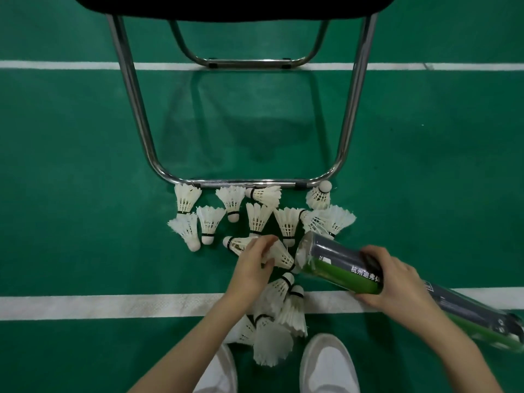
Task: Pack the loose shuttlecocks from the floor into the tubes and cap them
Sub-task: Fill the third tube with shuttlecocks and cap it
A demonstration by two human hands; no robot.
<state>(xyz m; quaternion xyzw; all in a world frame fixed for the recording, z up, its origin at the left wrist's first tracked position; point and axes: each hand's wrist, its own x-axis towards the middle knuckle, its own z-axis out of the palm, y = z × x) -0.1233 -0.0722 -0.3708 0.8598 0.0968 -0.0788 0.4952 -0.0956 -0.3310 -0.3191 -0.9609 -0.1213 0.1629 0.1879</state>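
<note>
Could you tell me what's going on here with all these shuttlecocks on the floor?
A person is packing loose shuttlecocks into a tube. Their right hand grips the dark and green tube, tilted with its open mouth toward the pile. Their left hand pinches one shuttlecock by its feathers, cork end pointing at the tube mouth but not yet inside. Many other shuttlecocks lie scattered on the green court floor, between a metal chair frame and the person's white shoes.

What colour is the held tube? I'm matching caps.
Dark navy and green tube, with white lettering; seen in the head view.
</note>
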